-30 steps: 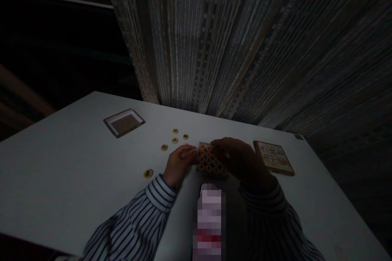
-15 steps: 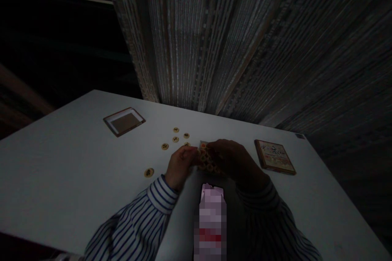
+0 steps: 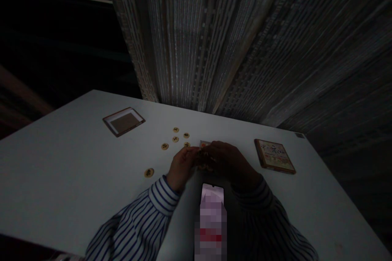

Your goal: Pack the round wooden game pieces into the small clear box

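Note:
Round wooden xiangqi pieces [image 3: 206, 168] lie packed together beneath my hands, in what looks like a small tray whose far corner [image 3: 204, 143] just shows. My left hand [image 3: 183, 165] is at the left side of the pack, its thumb and fingers drawn together; what they grip is hidden. Over the pack bends my right hand [image 3: 231, 163], dark in shadow, covering most of the pieces, and its fingertips cannot be made out. Several loose pieces [image 3: 175, 139] lie to the left beyond my left hand. One more piece [image 3: 149, 172] sits apart, left of my left wrist.
A lit phone [image 3: 212, 195] lies between my forearms, partly blurred out. At the far left of the white table [image 3: 76, 163] is an open shallow box part [image 3: 125, 123]. A printed box lid [image 3: 275, 155] lies on the right. A striped curtain [image 3: 190, 40] hangs behind.
My right hand has moved a little left, closer to my left hand, and now covers more of the packed pieces. The loose pieces stay where they were.

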Demonstrator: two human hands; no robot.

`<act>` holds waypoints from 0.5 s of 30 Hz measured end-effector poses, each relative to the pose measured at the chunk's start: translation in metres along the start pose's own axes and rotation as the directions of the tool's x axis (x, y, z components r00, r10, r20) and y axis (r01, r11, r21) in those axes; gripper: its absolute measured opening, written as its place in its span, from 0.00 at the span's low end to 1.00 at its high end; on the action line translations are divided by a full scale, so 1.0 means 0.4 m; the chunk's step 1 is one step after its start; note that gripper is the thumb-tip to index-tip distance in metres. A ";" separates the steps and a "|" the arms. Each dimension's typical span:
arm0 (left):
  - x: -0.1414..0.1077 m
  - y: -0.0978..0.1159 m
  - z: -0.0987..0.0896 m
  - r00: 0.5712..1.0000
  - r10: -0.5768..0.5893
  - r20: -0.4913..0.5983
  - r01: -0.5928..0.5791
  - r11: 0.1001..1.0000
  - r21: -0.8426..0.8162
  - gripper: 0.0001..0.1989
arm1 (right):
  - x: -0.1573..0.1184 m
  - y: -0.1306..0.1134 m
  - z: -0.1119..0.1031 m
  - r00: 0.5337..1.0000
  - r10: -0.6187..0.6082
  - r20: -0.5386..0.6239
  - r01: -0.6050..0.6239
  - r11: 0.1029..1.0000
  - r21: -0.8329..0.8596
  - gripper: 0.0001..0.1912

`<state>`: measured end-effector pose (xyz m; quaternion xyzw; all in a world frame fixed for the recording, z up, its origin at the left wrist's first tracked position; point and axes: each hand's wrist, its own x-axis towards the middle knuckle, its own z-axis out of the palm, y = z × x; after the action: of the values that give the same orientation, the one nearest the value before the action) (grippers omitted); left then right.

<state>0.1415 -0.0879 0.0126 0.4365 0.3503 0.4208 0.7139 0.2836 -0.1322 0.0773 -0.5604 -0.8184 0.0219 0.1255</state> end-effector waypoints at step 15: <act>0.001 -0.002 -0.002 0.999 0.010 0.050 -0.006 0.997 -0.083 0.16 | -0.002 0.000 0.002 1.000 0.009 -0.008 -0.010 0.999 -0.048 0.08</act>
<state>0.1411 -0.0874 0.0116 0.4187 0.3126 0.4265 0.7383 0.2838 -0.1329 0.0763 -0.5671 -0.8155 0.0008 0.1151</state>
